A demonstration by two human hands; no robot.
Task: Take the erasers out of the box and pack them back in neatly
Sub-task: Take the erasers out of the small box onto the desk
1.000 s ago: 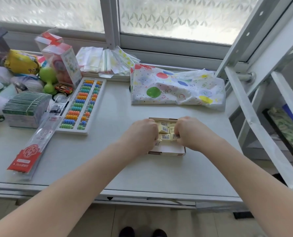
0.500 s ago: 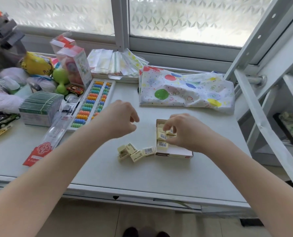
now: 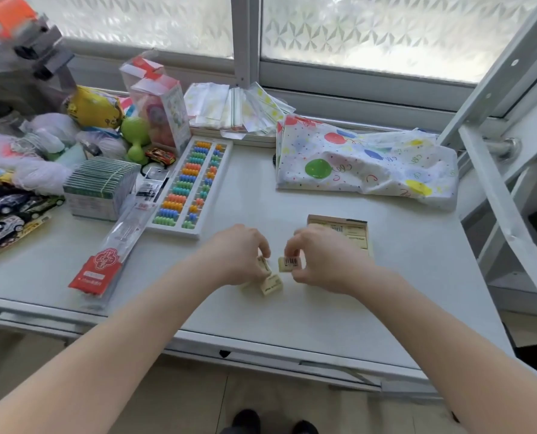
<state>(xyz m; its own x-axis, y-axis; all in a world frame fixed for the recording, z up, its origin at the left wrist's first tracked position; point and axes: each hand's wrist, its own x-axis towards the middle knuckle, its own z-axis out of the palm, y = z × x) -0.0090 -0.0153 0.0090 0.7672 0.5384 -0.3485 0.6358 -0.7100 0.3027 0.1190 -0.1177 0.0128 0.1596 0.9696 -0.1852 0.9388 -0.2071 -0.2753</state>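
The right hand point(image 3: 320, 261) covers the box's point(image 3: 351, 231) seven-o'clock corner; the left hand point(image 3: 239, 255) hides part of an eraser point(image 3: 263, 266). Barcode print is unreadable.

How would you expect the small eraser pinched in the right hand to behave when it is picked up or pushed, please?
The eraser looks like a small squared block, so it should probably sit flat rather than roll. The right hand holds it with fingertips alone, so it is likely light. Its printed wrapper seems smooth, perhaps slightly slippery, like the loose eraser on the table.
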